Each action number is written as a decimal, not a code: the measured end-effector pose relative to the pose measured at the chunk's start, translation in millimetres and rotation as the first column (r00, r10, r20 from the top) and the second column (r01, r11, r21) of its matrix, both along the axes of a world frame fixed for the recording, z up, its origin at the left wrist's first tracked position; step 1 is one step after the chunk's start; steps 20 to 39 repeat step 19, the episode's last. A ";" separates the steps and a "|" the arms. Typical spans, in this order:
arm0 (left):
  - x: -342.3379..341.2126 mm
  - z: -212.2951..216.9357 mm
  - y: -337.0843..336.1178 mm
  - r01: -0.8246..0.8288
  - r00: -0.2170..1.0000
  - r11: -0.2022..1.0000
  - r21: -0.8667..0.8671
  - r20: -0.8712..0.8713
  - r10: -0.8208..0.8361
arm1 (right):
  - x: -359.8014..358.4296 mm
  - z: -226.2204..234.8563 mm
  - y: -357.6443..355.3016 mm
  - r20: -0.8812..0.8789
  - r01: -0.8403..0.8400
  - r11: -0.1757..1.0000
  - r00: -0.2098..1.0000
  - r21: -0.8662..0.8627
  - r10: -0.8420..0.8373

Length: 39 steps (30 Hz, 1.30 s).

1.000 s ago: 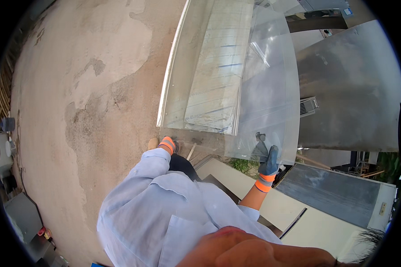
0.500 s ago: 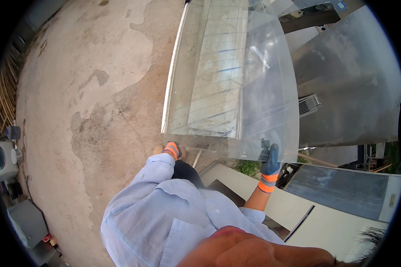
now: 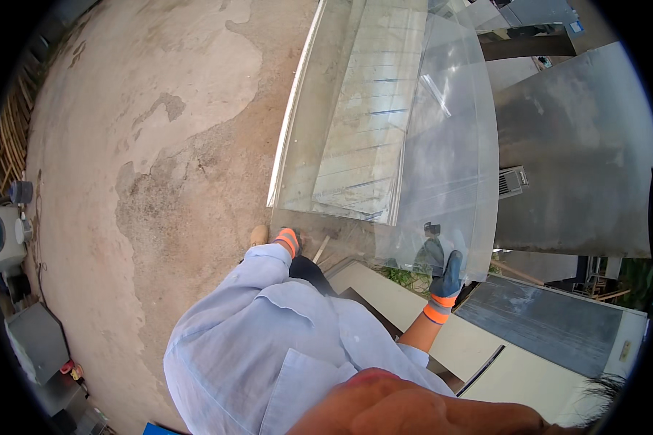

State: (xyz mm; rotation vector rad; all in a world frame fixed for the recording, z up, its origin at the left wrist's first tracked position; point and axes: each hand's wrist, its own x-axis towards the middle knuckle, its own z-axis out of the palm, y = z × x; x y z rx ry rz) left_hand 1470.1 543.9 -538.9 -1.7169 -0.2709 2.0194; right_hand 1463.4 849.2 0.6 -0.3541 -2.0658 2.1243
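A large clear glass sheet (image 3: 450, 145) stretches away in front of me, with streaks and reflections across it. My right hand (image 3: 446, 274), in a dark glove with an orange and grey cuff, grips its near edge by the right corner; a dark reflection of the glove shows in the glass. At the near left corner is my left hand (image 3: 289, 239), gloved the same way and closed at the edge, its fingertips largely hidden. Through the glass a long pale panel (image 3: 363, 159) shows; whether it touches the sheet I cannot tell.
Stained concrete floor (image 3: 196, 138) lies on the left. A large grey metal panel (image 3: 573, 152) stands to the right, near a vent grille (image 3: 511, 182). Pale cabinet panels (image 3: 384, 290) and a dark-glazed door (image 3: 544, 312) lie near right. A white front-loading washer (image 3: 3, 235) stands far left.
The glass sheet's near right corner and my right hand have come slightly nearer. The whole view has shifted a little, and a tan shoe shows more beside my left hand.
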 end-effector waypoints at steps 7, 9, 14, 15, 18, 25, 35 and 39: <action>6.8 4.0 -17.7 -0.029 0.999 0.998 0.053 -0.012 0.030 | 1.9 -5.8 7.2 -0.033 -0.027 0.976 0.999 0.214 0.035; 6.2 23.0 -32.7 -0.045 0.999 0.996 0.072 -0.023 0.047 | 1.0 -5.1 11.3 0.010 -0.012 1.000 1.000 -0.002 0.012; -12.8 132.3 -74.3 0.715 0.555 0.610 -0.341 -0.255 -0.792 | 3.3 -18.3 17.3 -0.001 -0.003 0.982 1.000 0.190 0.003; -27.6 155.1 -83.6 0.825 0.284 0.334 -0.456 -0.177 -0.942 | 4.0 -20.4 21.8 0.011 -0.007 0.880 1.000 0.475 0.002; -92.4 199.6 -103.4 0.649 -0.287 -0.258 -0.716 0.084 -0.954 | 6.6 -31.0 24.1 -0.024 0.104 0.954 0.995 0.281 -0.102; -122.1 206.9 -107.4 0.524 -0.423 -0.404 -0.750 0.183 -0.887 | 10.5 -32.5 22.5 -0.035 0.103 0.976 0.995 0.194 -0.098; -122.1 206.9 -107.4 0.524 -0.423 -0.404 -0.750 0.183 -0.887 | 10.5 -32.5 22.5 -0.035 0.103 0.976 0.995 0.194 -0.098; -122.1 206.9 -107.4 0.524 -0.423 -0.404 -0.750 0.183 -0.887 | 10.5 -32.5 22.5 -0.035 0.103 0.976 0.995 0.194 -0.098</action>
